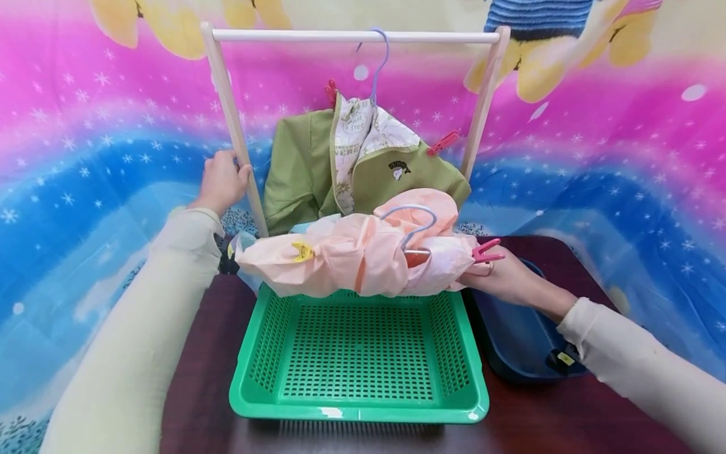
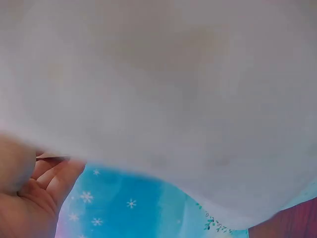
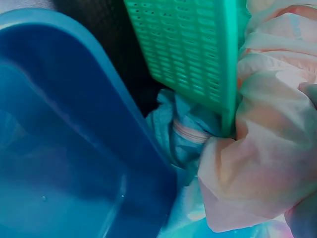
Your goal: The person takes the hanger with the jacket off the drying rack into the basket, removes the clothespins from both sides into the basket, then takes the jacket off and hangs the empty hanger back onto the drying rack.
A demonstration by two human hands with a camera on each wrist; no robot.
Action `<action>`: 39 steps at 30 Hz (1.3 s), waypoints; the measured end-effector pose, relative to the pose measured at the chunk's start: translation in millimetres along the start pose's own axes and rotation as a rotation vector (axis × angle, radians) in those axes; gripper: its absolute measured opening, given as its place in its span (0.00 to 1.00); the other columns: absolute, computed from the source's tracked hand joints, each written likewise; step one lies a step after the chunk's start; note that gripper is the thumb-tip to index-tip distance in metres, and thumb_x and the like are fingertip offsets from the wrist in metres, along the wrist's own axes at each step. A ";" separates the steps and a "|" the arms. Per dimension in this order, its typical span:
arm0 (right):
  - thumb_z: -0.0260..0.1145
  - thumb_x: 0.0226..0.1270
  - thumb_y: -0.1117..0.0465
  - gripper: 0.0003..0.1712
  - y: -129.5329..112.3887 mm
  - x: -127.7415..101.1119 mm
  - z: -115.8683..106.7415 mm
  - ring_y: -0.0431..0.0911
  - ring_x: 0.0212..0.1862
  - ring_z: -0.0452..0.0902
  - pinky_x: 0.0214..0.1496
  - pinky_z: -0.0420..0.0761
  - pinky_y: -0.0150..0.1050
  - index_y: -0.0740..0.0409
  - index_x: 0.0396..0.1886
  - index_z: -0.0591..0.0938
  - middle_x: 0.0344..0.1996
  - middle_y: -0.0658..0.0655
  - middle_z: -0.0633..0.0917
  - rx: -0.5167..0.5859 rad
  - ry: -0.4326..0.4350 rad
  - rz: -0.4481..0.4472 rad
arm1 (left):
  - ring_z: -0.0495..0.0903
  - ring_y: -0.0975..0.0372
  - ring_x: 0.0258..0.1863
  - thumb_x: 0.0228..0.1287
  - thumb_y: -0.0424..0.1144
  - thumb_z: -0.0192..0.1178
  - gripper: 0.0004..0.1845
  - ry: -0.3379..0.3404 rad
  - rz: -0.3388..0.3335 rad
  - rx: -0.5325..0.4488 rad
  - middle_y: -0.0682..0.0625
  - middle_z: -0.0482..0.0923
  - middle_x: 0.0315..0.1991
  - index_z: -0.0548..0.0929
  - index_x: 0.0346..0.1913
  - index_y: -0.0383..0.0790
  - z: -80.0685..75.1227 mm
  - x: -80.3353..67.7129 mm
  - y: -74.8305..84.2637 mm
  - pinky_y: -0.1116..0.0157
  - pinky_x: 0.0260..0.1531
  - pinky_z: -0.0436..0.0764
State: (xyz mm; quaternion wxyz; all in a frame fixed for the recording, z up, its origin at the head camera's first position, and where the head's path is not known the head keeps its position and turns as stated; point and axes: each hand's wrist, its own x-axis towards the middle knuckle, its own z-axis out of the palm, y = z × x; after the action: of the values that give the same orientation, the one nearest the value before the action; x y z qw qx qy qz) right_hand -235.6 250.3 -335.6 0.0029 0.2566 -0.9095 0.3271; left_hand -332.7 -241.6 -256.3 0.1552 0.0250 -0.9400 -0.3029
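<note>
My left hand (image 1: 223,181) grips the left post of a pale wooden hanging rack (image 1: 232,120). In the left wrist view a blurred pale cloth covers most of the picture, with part of the left hand (image 2: 44,193) at the lower left. My right hand (image 1: 501,277) holds the right end of a pink jacket (image 1: 351,252) beside a pink clothespin (image 1: 488,250). A blue hanger (image 1: 420,208) pokes out of the jacket, and a yellow clothespin (image 1: 302,251) sits on its left part. The jacket (image 3: 277,124) fills the right side of the right wrist view.
A green jacket (image 1: 300,157) with red clothespins hangs from the rack's top bar (image 1: 317,36), behind the pink one. Below stands a green perforated basket (image 1: 357,410). Right of it is a dark blue tub (image 1: 516,340) on the dark table (image 1: 544,410). A printed cloth (image 1: 652,157) forms the backdrop.
</note>
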 end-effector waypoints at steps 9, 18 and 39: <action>0.71 0.68 0.57 0.21 8.5 -2.1 12.8 0.35 0.32 0.76 0.34 0.80 0.32 0.56 0.58 0.80 0.35 0.49 0.85 0.023 -0.035 -0.005 | 0.82 0.39 0.54 0.81 0.41 0.45 0.24 -0.021 -0.016 -0.010 0.28 0.79 0.56 0.71 0.69 0.28 -0.8 0.5 1.5 0.46 0.50 0.82; 0.73 0.65 0.56 0.39 13.7 -6.2 27.2 0.49 0.61 0.77 0.57 0.83 0.48 0.59 0.73 0.69 0.64 0.59 0.79 -0.088 -0.006 -0.067 | 0.81 0.38 0.56 0.81 0.41 0.45 0.24 -0.040 -0.028 -0.029 0.28 0.79 0.58 0.69 0.70 0.29 -0.6 1.1 5.0 0.46 0.51 0.83; 0.73 0.64 0.58 0.05 10.7 -9.9 41.8 0.33 0.24 0.68 0.29 0.72 0.31 0.48 0.31 0.85 0.16 0.41 0.70 0.015 -0.062 -0.030 | 0.81 0.37 0.55 0.81 0.42 0.44 0.25 -0.040 -0.009 -0.054 0.26 0.78 0.57 0.69 0.70 0.27 -2.4 -2.7 2.9 0.45 0.50 0.82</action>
State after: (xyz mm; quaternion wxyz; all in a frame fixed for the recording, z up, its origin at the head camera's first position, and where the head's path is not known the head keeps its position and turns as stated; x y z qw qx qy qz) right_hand -225.2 237.0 -376.5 -0.0224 0.2804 -0.9026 0.3258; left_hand -329.3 -240.3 -253.5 0.1356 0.0192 -0.9342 -0.3293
